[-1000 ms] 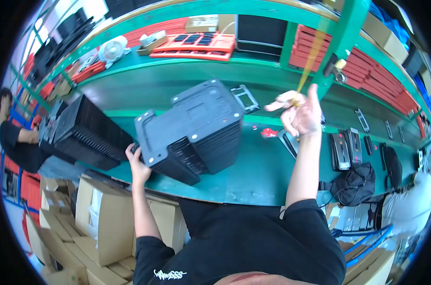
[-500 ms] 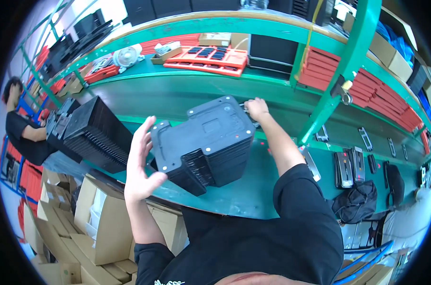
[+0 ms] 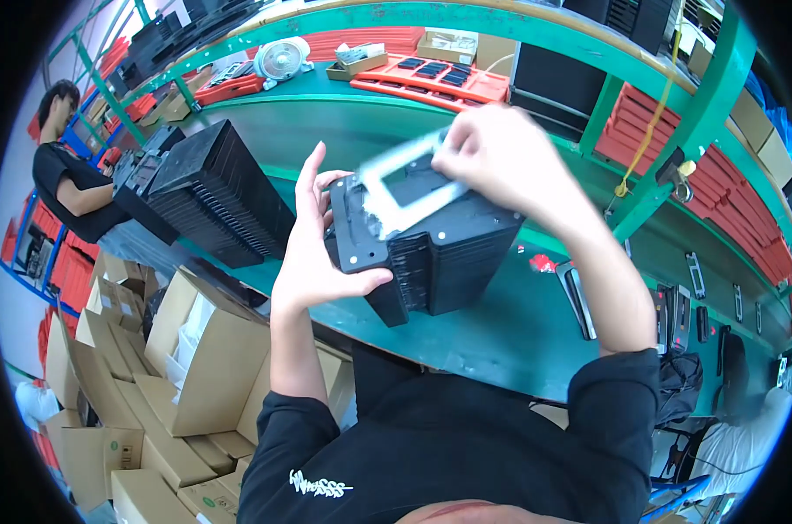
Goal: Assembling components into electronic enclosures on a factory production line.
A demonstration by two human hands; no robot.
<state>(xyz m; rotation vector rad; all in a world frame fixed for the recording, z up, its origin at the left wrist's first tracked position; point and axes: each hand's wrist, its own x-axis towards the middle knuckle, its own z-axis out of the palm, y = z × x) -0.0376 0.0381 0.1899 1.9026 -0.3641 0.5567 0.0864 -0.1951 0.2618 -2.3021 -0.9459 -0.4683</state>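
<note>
A stack of black moulded plastic trays [image 3: 466, 262] stands in front of me on the green bench. Over its top face, my right hand [image 3: 501, 157] pinches a silver rectangular metal frame [image 3: 422, 211] with an open middle. The frame is tilted and a little blurred; whether it touches the top tray I cannot tell. My left hand [image 3: 313, 249] is at the stack's left end, fingers spread and thumb stretched along the near corner. Some of its fingertips are hidden behind that corner.
Another black stack [image 3: 225, 192] stands to the left, with a person in a black shirt [image 3: 68, 188] beyond it. Open cardboard boxes [image 3: 212, 375] crowd the lower left. A green post [image 3: 706, 113] rises at right. Orange trays [image 3: 435, 83] and a fan [image 3: 282, 59] lie behind.
My right hand has come from the stack's far right end to above its top, bringing the metal frame over it. My left hand stays at the left end. The view has shifted.
</note>
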